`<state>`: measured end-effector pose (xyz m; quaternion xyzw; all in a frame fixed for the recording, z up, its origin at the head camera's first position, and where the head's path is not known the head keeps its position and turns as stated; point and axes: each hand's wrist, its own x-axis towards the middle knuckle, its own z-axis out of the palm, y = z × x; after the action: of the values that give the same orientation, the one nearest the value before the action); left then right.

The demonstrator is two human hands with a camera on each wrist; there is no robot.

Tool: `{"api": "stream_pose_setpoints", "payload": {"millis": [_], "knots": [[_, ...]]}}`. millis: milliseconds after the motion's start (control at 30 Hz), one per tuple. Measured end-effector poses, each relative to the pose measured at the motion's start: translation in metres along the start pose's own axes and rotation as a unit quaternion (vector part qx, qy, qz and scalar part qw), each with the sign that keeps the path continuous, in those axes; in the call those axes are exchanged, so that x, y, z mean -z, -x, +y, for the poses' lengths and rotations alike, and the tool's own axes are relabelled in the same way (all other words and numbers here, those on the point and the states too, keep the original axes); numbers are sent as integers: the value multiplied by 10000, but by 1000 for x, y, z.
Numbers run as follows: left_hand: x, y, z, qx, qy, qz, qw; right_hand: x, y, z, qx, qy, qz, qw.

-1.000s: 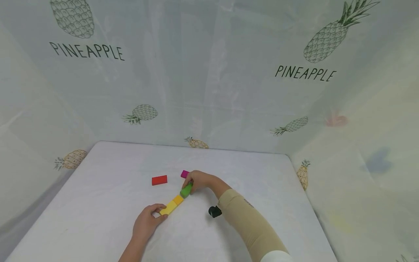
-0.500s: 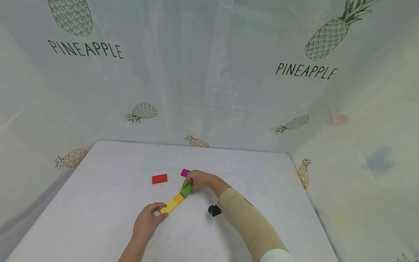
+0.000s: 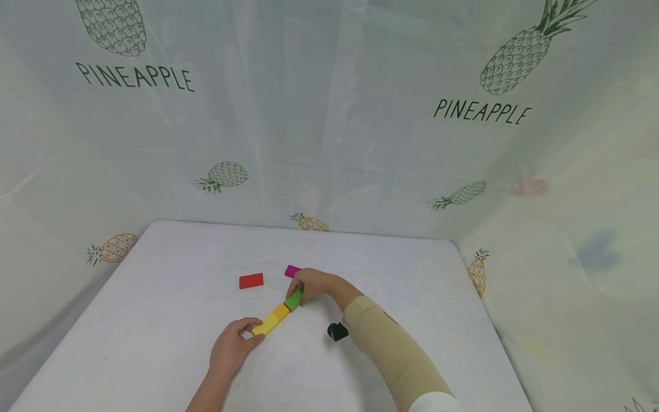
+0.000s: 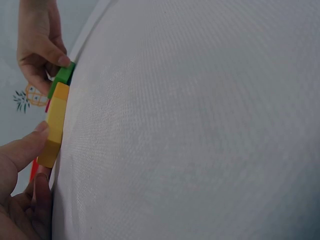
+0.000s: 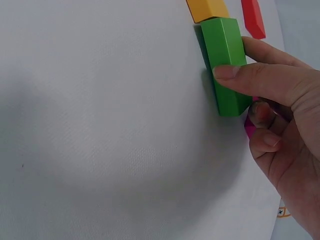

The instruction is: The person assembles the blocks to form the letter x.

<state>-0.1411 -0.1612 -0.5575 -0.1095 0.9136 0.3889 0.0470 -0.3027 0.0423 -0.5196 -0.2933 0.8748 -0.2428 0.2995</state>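
Observation:
A yellow block [image 3: 265,324], an orange block [image 3: 280,311] and a green block [image 3: 294,298] make a slanting row on the white table. My left hand [image 3: 229,346] pinches the near end of the yellow block between thumb and fingers; the left wrist view shows the thumb [image 4: 35,140] on its side. At the far end, my right hand [image 3: 312,282] holds the green block. In the right wrist view the thumb lies across the green block [image 5: 227,47], whose end is right at the orange block [image 5: 209,9].
A red block [image 3: 251,281] lies beyond the row to the left. Just behind the right hand is a magenta block [image 3: 292,271], partly hidden. A black object [image 3: 337,331] sits beside the right sleeve [image 3: 391,349]. Pineapple-print cloth [image 3: 309,114] hangs around the white table [image 3: 154,320].
The green block has turned slightly in my right hand's fingers. My left hand and the other blocks stay nearly where they were.

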Motion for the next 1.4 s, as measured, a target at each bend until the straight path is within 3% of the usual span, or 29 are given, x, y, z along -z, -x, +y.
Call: {"api": "stream_pose_setpoints", "payload": {"millis": [1400], "knots": [[-1, 0, 0, -8, -11, 22, 10000, -2, 0, -6, 16, 109, 10, 9999]]}}
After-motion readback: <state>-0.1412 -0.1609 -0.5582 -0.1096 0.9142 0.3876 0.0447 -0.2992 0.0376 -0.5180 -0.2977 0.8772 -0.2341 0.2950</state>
